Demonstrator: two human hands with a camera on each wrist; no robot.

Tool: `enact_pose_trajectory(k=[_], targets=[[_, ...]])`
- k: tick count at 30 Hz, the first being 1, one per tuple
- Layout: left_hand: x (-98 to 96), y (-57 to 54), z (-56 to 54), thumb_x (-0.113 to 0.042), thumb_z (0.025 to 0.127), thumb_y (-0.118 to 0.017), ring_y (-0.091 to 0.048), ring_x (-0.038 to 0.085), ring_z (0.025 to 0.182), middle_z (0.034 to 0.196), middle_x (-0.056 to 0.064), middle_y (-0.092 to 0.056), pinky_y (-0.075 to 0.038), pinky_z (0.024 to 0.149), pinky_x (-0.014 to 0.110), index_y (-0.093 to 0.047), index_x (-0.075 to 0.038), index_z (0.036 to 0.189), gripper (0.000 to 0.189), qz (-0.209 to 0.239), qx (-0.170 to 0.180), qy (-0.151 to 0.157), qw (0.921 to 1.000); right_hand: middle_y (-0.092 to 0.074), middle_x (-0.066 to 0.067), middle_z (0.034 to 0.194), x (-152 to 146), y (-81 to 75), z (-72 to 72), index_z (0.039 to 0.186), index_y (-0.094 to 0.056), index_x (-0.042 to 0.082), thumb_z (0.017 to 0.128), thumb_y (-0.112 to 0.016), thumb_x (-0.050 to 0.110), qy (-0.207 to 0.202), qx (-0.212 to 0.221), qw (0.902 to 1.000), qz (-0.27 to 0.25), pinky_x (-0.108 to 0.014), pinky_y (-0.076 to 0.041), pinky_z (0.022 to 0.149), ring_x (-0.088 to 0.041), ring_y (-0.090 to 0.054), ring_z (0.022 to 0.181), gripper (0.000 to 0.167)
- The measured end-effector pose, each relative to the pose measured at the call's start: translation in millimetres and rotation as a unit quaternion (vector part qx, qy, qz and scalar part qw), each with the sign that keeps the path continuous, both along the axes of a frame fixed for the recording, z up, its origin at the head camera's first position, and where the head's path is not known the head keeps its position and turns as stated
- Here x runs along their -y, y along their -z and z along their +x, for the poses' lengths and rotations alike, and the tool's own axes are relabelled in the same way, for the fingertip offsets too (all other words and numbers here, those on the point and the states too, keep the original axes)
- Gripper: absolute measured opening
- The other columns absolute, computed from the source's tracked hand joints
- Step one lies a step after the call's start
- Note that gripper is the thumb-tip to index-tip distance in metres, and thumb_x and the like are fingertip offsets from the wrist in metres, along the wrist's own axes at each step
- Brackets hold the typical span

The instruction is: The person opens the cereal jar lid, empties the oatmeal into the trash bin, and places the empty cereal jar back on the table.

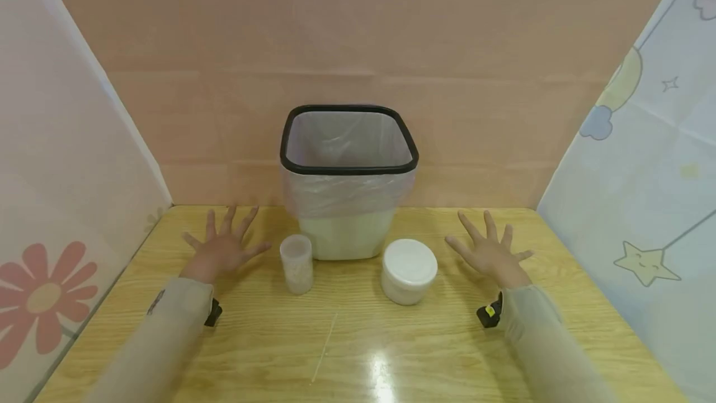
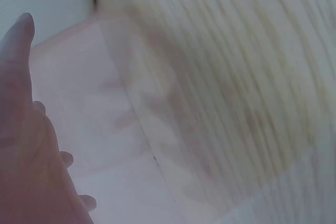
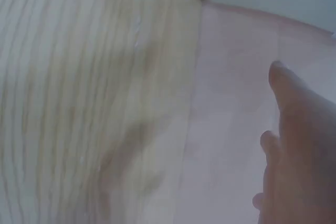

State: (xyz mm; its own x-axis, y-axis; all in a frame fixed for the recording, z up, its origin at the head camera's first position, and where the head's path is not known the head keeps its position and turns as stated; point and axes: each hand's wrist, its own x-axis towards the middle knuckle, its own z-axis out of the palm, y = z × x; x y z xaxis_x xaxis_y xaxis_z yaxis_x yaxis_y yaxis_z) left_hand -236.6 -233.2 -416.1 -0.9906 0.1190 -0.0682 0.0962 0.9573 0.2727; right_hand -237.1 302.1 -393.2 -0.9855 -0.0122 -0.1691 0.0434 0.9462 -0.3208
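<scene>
My left hand (image 1: 220, 252) is spread wide above the table's left side, fingers straight and nothing in it. To its right stands a small translucent cup (image 1: 297, 264) with pale contents. On the other side my right hand (image 1: 491, 255) is likewise spread with straight fingers, holding nothing. A round white tub with a lid (image 1: 409, 271) sits to the left of that hand. Between and behind the cup and tub is a whitish bin (image 1: 348, 235) with a black rim and a clear plastic liner. Each wrist view shows its hand over its own shadow on the wood.
The wooden table (image 1: 347, 353) ends at a pinkish back curtain (image 1: 235, 111). A flower-print wall (image 1: 73, 204) borders the left, a star-and-cloud-print wall (image 1: 643, 173) the right. A thin pale streak (image 1: 324, 347) marks the tabletop near the front.
</scene>
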Motion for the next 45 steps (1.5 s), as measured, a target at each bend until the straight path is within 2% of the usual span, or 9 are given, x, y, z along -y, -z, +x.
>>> enact_pose_trajectory(k=[5, 9, 15, 23, 30, 36, 39, 41, 45], targets=[[-2.5, 0.4, 3.0, -0.069, 0.097, -0.049, 0.018, 0.063, 0.142, 0.166, 0.025, 0.005, 0.014, 0.085, 0.093, -0.002, -0.033, 0.164, 0.089, 0.036, -0.031, 0.017, 0.9987, 0.023, -0.022, 0.164, 9, -4.6, 6.1, 0.164, -0.009, 0.027, 0.098, -0.030, 0.076, -0.011, -0.042, 0.9986, -0.029, -0.094, 0.016, 0.080, -0.067, 0.025, 0.137, 0.086], [-5.6, 0.5, 6.3, -0.063, 0.099, -0.052, 0.011, 0.061, 0.145, 0.166, 0.026, 0.000, 0.004, 0.089, 0.095, -0.008, -0.028, 0.164, 0.087, 0.065, -0.066, 0.030, 0.9953, 0.016, -0.024, 0.165, 22, -12.0, 13.6, 0.164, -0.016, 0.020, 0.102, -0.032, 0.068, -0.021, -0.090, 0.9941, -0.057, -0.093, 0.003, 0.093, -0.065, 0.015, 0.141, 0.080], [-15.5, 1.8, 14.7, -0.047, 0.102, -0.058, -0.008, 0.060, 0.145, 0.162, 0.030, -0.013, -0.011, 0.101, 0.089, -0.023, -0.014, 0.160, 0.075, 0.155, -0.128, 0.063, 0.9777, -0.003, -0.032, 0.162, 43, -23.6, 25.6, 0.156, -0.032, 0.002, 0.107, -0.041, 0.052, -0.040, -0.175, 0.9764, -0.120, -0.085, -0.022, 0.101, -0.062, -0.004, 0.143, 0.070], [-27.0, 7.0, 26.8, -0.029, 0.107, -0.053, -0.023, 0.050, 0.144, 0.157, 0.028, -0.029, -0.024, 0.111, 0.074, -0.036, 0.000, 0.152, 0.055, 0.299, -0.142, 0.091, 0.9392, -0.045, -0.029, 0.140, 79, -30.4, 41.4, 0.132, -0.057, -0.005, 0.101, -0.062, 0.018, -0.086, -0.327, 0.9263, -0.167, -0.068, -0.041, 0.102, -0.048, -0.043, 0.129, 0.040], [-36.1, 13.4, 33.7, -0.020, 0.111, -0.042, -0.039, 0.048, 0.138, 0.152, 0.025, -0.040, -0.036, 0.108, 0.068, -0.039, 0.002, 0.149, 0.044, 0.412, -0.112, 0.115, 0.8968, -0.059, -0.020, 0.122, 107, -28.9, 53.6, 0.121, -0.065, -0.004, 0.091, -0.069, 0.003, -0.159, -0.438, 0.8652, -0.185, -0.051, -0.056, 0.085, -0.034, -0.059, 0.107, 0.031], [-41.6, 21.3, 39.6, -0.017, 0.112, -0.037, -0.049, 0.035, 0.133, 0.151, 0.022, -0.043, -0.048, 0.106, 0.033, -0.041, 0.002, 0.149, 0.041, 0.477, -0.083, 0.142, 0.8634, -0.061, -0.017, 0.115, 136, -29.4, 59.6, 0.119, -0.066, -0.004, 0.086, -0.067, -0.002, -0.234, -0.492, 0.8141, -0.202, -0.043, -0.060, 0.074, -0.029, -0.062, 0.094, 0.032], [-44.5, 26.1, 40.2, -0.018, 0.112, -0.040, -0.050, 0.030, 0.132, 0.152, 0.022, -0.042, -0.045, 0.101, 0.019, -0.040, 0.000, 0.149, 0.041, 0.484, -0.067, 0.148, 0.8598, -0.062, -0.017, 0.113, 151, -29.2, 61.2, 0.118, -0.065, -0.004, 0.085, -0.067, -0.003, -0.254, -0.495, 0.8034, -0.212, -0.039, -0.061, 0.074, -0.029, -0.064, 0.092, 0.033], [-47.4, 28.5, 39.9, -0.016, 0.110, -0.044, -0.048, 0.034, 0.134, 0.152, 0.024, -0.041, -0.044, 0.102, 0.019, -0.039, 0.001, 0.149, 0.042, 0.491, -0.056, 0.150, 0.8565, -0.062, -0.017, 0.113, 160, -28.3, 62.1, 0.117, -0.065, -0.005, 0.085, -0.067, -0.004, -0.265, -0.487, 0.8016, -0.224, -0.037, -0.062, 0.076, -0.030, -0.065, 0.095, 0.032], [-52.1, 31.7, 42.1, -0.015, 0.109, -0.049, -0.040, 0.046, 0.138, 0.153, 0.026, -0.040, -0.042, 0.111, 0.040, -0.037, 0.003, 0.150, 0.047, 0.511, -0.019, 0.135, 0.8485, -0.061, -0.016, 0.114, 177, -25.5, 63.3, 0.119, -0.063, -0.005, 0.087, -0.068, -0.003, -0.279, -0.456, 0.8093, -0.244, -0.035, -0.062, 0.079, -0.028, -0.065, 0.099, 0.033]])
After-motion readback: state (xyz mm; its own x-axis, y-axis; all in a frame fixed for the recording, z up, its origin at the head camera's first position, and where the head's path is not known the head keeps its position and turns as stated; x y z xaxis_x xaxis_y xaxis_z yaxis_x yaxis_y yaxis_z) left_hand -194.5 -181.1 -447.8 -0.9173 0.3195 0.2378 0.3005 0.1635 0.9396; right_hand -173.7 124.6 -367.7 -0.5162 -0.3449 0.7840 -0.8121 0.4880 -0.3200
